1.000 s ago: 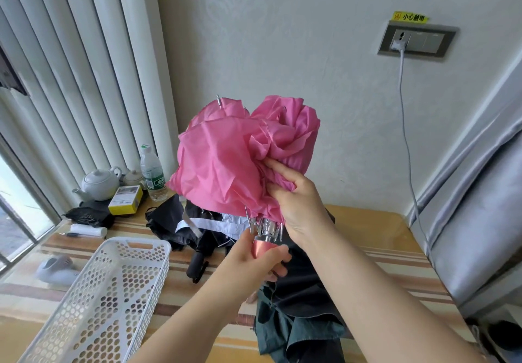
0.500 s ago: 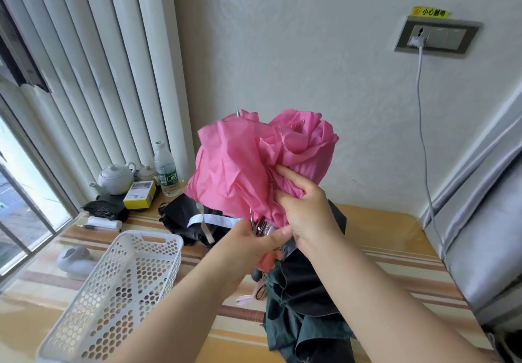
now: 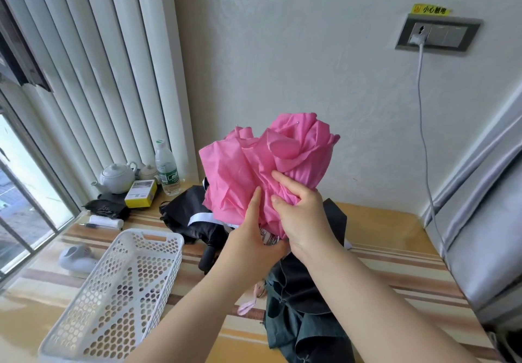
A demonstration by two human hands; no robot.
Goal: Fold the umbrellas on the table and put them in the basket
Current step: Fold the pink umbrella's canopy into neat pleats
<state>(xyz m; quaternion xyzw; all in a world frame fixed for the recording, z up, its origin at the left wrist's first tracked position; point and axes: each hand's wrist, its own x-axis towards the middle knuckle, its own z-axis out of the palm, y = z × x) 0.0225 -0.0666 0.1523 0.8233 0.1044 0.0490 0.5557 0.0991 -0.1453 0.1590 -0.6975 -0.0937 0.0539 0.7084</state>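
A pink umbrella (image 3: 248, 165) with bunched, crumpled fabric is held upright above the table, its metal rib ends showing at the bottom. My left hand (image 3: 251, 238) grips it from below around the base, hiding the handle. My right hand (image 3: 299, 207) presses the pink fabric on its right side. Under my arms a dark green umbrella (image 3: 302, 323) lies loosely on the table, a pink wrist strap (image 3: 248, 303) beside it. A black umbrella (image 3: 186, 215) with a white band lies behind. The white perforated basket (image 3: 158, 252) stands empty at front left.
The striped table (image 3: 395, 263) meets the wall. At its back left stand a white teapot (image 3: 117, 177), a water bottle (image 3: 167, 170), a yellow box (image 3: 141, 193), a black pouch (image 3: 106, 207) and a white object (image 3: 77, 256). A cable (image 3: 423, 136) hangs from a wall socket.
The umbrella has come lower and closer to me. My left hand slid up from the pink handle onto the fabric base. The view shifted to the left.
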